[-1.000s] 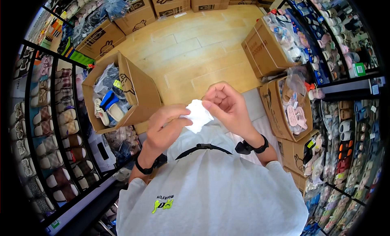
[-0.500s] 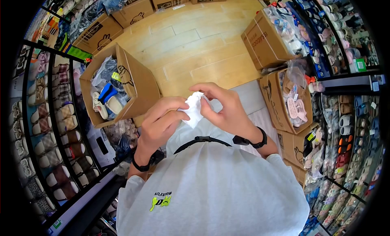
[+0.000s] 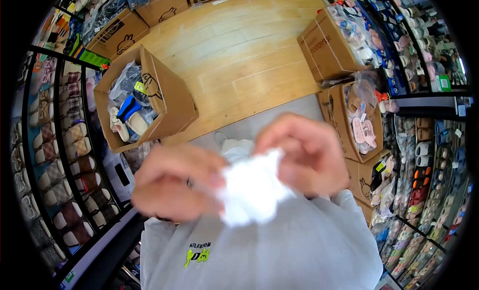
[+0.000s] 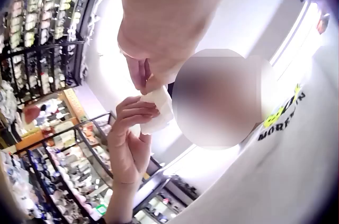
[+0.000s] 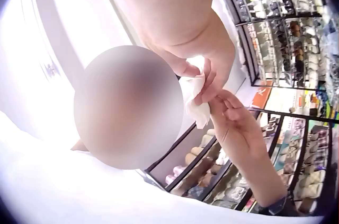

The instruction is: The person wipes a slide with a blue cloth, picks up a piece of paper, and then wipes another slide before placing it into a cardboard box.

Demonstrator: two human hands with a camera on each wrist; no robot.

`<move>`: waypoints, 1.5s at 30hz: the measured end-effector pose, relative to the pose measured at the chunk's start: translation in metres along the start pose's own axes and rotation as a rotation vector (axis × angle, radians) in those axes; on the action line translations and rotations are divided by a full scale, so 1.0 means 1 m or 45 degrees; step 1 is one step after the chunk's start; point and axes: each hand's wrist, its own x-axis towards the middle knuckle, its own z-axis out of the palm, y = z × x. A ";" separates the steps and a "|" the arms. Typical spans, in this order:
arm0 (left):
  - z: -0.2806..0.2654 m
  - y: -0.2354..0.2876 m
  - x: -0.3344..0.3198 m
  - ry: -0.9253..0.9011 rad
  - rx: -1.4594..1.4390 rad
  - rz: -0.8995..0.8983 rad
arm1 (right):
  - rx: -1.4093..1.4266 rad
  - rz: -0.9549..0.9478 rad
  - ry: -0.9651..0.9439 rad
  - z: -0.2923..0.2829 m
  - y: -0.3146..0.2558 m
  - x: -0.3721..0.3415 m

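Note:
A crumpled white tissue (image 3: 254, 188) is stretched between the two hands in front of the shirt, blurred in the head view. The left hand (image 3: 174, 183) pinches its left side, and the right hand (image 3: 309, 153) pinches its upper right edge with curled fingers. In the left wrist view the tissue (image 4: 157, 111) hangs below the left hand (image 4: 145, 73), and the right hand (image 4: 130, 139) grips its other side. The right wrist view has the tissue (image 5: 197, 102) under the right hand (image 5: 212, 70), with the left hand (image 5: 238, 128) beside it.
An open carton (image 3: 172, 98) with bagged slippers stands at the left. More cartons (image 3: 327, 50) are stacked at the right and along the back. Racks of slippers (image 3: 55, 165) line both sides, with wooden floor (image 3: 239, 55) between them.
Both hands have risen toward the head camera with the tissue, looking larger and lower in the head view. The tissue is spread wider than half a second ago.

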 end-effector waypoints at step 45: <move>0.009 0.032 -0.047 0.499 0.379 -0.494 | 1.009 -1.047 -0.579 0.092 0.064 -0.002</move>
